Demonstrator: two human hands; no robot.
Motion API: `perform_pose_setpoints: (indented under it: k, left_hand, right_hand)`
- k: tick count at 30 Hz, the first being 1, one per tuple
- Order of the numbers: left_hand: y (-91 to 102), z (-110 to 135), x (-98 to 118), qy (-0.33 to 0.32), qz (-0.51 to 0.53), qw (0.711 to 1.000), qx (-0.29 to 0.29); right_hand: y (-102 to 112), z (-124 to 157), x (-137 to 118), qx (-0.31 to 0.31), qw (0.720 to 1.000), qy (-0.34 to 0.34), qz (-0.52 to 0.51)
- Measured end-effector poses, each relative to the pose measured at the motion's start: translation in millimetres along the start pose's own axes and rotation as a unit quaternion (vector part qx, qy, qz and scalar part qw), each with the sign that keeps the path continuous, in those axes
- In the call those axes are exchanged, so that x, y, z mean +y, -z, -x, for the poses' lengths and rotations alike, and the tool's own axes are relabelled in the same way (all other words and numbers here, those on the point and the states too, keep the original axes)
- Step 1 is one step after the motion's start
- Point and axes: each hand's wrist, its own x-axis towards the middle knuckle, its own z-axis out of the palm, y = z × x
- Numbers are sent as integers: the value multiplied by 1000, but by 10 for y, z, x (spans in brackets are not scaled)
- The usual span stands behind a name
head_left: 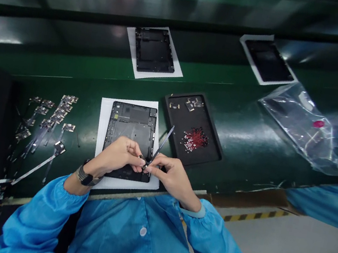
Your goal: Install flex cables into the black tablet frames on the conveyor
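Over the lower part of a black tablet housing, both hands meet at a small circuit board with a thin ribbon cable rising from it. My left hand pinches the board from the left, a watch on its wrist. From the right, my right hand pinches the same board near the root of the cable. My fingertips cover most of the board. The housing lies on a white sheet, its inner side facing up.
Right of the housing, a black tray holds red-and-black wires and a few small boards. Several boards with ribbon cables lie at left. Farther back are two more tablet parts. A clear plastic bag lies beside a co-worker's blue sleeve.
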Motion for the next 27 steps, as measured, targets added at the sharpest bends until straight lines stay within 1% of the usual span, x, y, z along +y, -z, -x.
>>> perform_pose_setpoints:
  k: [4, 10, 16, 21, 24, 27]
  left_hand:
    - [11, 7, -2, -3, -3, 1000, -1]
    - [65, -29, -32, -5, 4, 1000, -20]
    - [56, -56, -68, -3, 24, 999, -22]
    - [49, -58, -80, 0, 13, 1000, -22]
    - [50, -57, -51, 3, 5, 1000, -19]
    - [51, -18, -7, -5, -28, 1000, -4]
  right_hand:
    - [10, -2, -22, -2, 1000, 0, 10]
    - [34, -15, -55, -25, 1000, 2, 13]
    - [25, -10, -24, -9, 1000, 6, 7]
    - [31, -8, -39, -10, 1000, 2, 11]
    - [22, -24, -33, -15, 1000, 1, 16]
    - [41, -33, -17, -26, 999, 6, 21]
